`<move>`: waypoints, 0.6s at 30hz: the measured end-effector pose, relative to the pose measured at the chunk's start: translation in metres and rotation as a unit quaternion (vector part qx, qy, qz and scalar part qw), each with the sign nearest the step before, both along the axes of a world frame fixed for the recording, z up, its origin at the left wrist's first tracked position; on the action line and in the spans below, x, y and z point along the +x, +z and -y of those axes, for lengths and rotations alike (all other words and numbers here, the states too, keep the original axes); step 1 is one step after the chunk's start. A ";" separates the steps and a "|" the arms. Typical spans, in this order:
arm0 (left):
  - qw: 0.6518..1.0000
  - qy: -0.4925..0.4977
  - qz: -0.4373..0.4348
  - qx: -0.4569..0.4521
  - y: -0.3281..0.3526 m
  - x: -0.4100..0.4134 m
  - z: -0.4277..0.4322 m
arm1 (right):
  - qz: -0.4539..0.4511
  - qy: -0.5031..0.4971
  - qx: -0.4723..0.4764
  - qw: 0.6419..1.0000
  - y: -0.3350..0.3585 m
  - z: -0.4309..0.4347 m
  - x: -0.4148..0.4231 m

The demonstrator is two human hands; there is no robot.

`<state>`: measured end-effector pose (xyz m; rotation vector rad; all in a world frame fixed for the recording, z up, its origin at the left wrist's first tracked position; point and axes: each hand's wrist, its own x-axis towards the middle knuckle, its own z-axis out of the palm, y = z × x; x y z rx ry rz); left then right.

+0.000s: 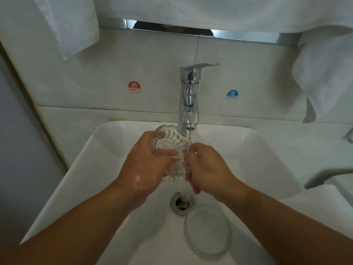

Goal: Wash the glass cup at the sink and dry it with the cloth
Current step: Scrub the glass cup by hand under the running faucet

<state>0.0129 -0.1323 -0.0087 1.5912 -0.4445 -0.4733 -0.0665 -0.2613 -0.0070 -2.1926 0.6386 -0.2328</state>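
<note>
A ribbed clear glass cup (172, 144) lies tilted on its side under the running chrome tap (189, 96), above the white sink (267, 159). My left hand (145, 169) wraps around the cup from the left, with soap foam on its back. My right hand (208, 167) grips the cup's right side, fingers curled on the glass where the water stream falls. Water runs down past the cup into the drain (181, 203). A white cloth (324, 73) hangs at the upper right.
A clear glass saucer (208, 230) lies in the basin just right of the drain. Another white towel (70, 25) hangs at the upper left. Hot (134, 87) and cold (232, 94) stickers mark the wall. A grey bar (324, 176) juts in at the right.
</note>
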 end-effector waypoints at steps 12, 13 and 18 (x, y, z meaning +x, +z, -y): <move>0.998 0.032 -0.054 -0.030 -0.005 -0.001 0.004 | -0.026 -0.018 0.047 0.998 0.006 -0.006 -0.003; 0.998 0.040 -0.034 -0.019 -0.006 -0.003 0.005 | -0.029 -0.013 0.067 0.997 0.006 -0.008 -0.004; 0.998 -0.033 -0.051 0.006 0.001 0.000 0.005 | -0.007 0.031 -0.222 0.974 0.004 0.004 -0.006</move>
